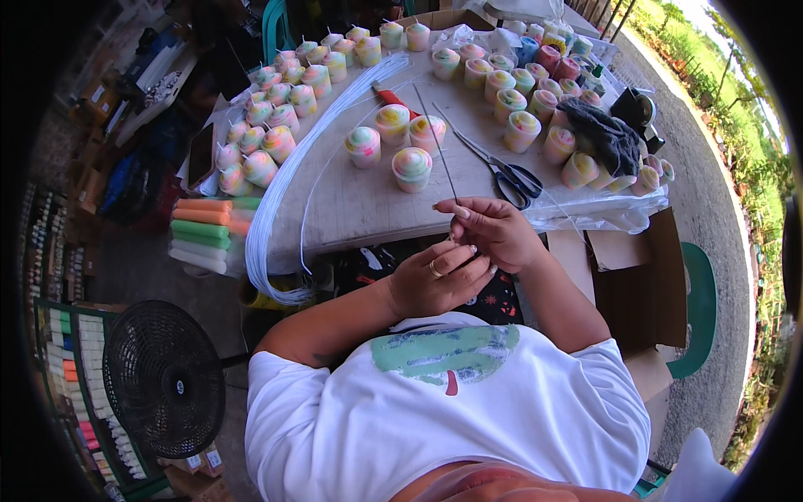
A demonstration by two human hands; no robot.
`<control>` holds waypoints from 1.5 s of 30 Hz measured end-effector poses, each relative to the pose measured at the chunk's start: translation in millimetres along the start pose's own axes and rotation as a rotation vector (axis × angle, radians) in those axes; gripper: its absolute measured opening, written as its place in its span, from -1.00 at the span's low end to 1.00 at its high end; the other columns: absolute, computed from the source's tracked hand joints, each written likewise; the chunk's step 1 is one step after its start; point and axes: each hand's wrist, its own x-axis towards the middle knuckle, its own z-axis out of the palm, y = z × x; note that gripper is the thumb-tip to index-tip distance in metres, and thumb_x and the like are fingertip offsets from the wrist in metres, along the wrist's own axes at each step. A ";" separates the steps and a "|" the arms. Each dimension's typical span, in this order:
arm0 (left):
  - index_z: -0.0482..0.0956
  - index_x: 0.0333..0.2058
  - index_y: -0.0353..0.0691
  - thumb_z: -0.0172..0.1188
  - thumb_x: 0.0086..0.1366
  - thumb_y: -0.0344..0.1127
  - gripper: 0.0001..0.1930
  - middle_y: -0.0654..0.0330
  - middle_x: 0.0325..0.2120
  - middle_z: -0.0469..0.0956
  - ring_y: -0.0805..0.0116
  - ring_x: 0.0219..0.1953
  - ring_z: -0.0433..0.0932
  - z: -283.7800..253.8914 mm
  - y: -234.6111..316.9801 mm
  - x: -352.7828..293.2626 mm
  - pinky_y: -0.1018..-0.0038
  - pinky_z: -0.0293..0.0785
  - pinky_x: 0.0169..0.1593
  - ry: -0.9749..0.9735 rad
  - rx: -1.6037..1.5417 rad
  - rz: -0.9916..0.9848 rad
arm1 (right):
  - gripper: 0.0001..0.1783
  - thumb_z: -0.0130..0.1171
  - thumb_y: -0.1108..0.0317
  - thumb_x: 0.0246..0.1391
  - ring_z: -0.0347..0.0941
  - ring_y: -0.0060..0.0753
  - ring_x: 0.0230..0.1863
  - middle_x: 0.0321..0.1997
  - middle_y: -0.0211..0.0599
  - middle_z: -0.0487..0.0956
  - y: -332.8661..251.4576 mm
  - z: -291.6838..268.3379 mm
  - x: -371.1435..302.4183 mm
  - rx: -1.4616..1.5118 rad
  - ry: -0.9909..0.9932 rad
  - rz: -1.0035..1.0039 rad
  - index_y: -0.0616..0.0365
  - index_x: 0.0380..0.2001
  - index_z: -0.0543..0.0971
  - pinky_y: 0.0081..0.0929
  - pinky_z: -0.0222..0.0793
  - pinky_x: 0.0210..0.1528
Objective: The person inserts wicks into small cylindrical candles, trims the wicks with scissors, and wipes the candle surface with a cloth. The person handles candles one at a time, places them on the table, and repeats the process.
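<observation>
My right hand [499,234] pinches a thin dark metal rod [438,138] that points up over the table. My left hand [439,276], with a ring on one finger, is closed just beside it, fingertips close to the right hand's. What the left fingers hold, if anything, is hidden. Beyond my hands stand several pastel swirl candles in cups, among them a front candle [411,170] and a pink-marked candle [363,147]. Black-handled scissors [517,182] lie to the right of the rod. A red-handled tool [393,102] lies behind the middle candles.
A long bundle of white wick cord [280,188] curves over the table's left side. Wicked candles [280,144] crowd the left; more candles [523,131] and a dark cloth [600,134] sit right. Orange and green sticks [201,219] lie left. A fan [165,378] and cardboard box [640,280] flank me.
</observation>
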 end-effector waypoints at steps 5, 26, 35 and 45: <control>0.39 0.03 -0.17 0.38 0.02 -0.03 -0.36 0.09 -0.04 0.40 0.06 0.05 0.35 -1.8 -92.3 9.4 0.10 0.17 0.18 -0.016 -0.074 -0.455 | -0.68 -0.04 0.32 0.30 0.33 -0.76 -0.48 -0.47 -0.52 0.44 -5.3 -48.5 -31.0 -0.336 0.344 -0.350 0.14 0.06 0.47 -0.72 0.30 -0.47; 0.38 0.00 -0.19 0.01 0.30 0.08 -0.51 0.13 -0.10 0.53 0.12 -0.14 0.58 -36.4 -110.8 -33.1 0.20 0.60 -0.18 0.939 -1.480 -1.457 | -0.54 0.06 0.71 0.01 0.55 -0.38 -0.37 -0.39 -0.25 0.59 18.3 4.7 -55.3 -1.154 0.189 -0.600 0.15 0.01 0.54 -0.58 0.45 -0.25; 0.42 -0.03 -0.29 0.09 0.27 0.03 -0.50 0.00 -0.14 0.53 0.13 -0.12 0.57 -44.1 -100.2 -52.0 0.27 0.56 -0.11 0.894 -1.506 -1.436 | -0.55 0.11 0.65 0.00 0.58 -0.20 -0.32 -0.30 -0.10 0.61 23.5 12.5 -52.2 -1.198 0.151 -0.607 0.14 0.01 0.53 -0.47 0.46 -0.27; 0.22 0.04 -0.30 0.29 0.16 -0.35 -0.45 0.07 -0.10 0.44 0.35 -0.05 0.47 -6.9 -35.6 -6.6 0.34 0.37 0.09 0.668 -1.664 -1.299 | -0.86 0.15 0.53 0.04 0.55 -0.09 -0.43 -0.42 -0.12 0.58 20.2 29.4 -37.7 -1.362 0.236 -0.642 0.20 -0.28 0.51 -0.36 0.45 -0.41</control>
